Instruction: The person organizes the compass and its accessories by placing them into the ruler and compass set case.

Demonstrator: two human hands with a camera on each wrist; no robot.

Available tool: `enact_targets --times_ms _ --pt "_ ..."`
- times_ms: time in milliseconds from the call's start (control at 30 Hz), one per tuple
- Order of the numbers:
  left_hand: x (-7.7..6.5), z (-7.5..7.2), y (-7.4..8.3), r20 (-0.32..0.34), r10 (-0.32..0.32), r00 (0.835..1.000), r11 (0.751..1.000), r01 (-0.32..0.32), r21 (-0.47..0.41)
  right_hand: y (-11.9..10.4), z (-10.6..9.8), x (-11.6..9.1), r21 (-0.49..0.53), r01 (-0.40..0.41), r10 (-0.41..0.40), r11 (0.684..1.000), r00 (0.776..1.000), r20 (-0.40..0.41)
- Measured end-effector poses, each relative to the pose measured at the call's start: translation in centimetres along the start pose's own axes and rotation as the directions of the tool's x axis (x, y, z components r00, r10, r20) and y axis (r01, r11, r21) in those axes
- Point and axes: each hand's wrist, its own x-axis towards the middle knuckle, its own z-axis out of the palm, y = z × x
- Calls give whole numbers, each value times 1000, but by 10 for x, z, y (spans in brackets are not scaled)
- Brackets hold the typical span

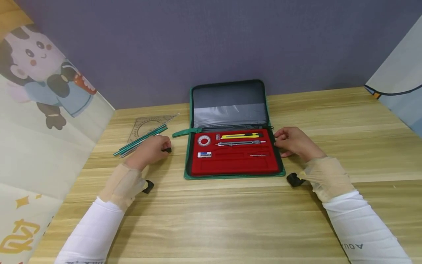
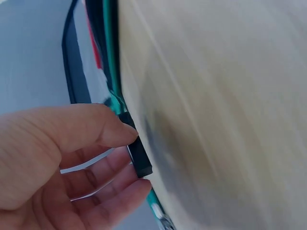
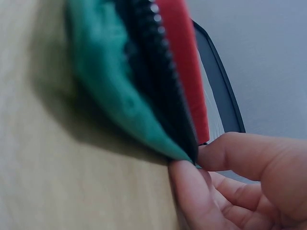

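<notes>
An open green zip case (image 1: 234, 176) with a red moulded insert lies on the table. My right hand (image 1: 294, 143) pinches the case's right edge between thumb and fingers; in the right wrist view the zip teeth and green cloth (image 3: 110, 96) run down to the fingertips. Off the case's left side, my left hand (image 1: 150, 149) holds a small black rectangular block (image 2: 137, 149) between thumb and fingers. In the insert sit a round white dial (image 1: 204, 140), a yellow utility knife (image 1: 239, 136), a metal compass (image 1: 240, 143) and an eraser (image 1: 204, 154).
Several green pencils (image 1: 141, 139) lie beside the left hand, partly over a clear set square (image 1: 145, 123). A green strap (image 1: 184, 132) sticks out left from the case. The raised lid (image 1: 229, 95) stands near the grey back panel (image 1: 230, 44).
</notes>
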Motion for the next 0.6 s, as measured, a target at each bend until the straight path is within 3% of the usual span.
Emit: enact_targets --times_ms 600 --pt "10 -6 58 -3 90 996 996 -90 0 0 -1 0 4 6 -6 1000 1000 2"
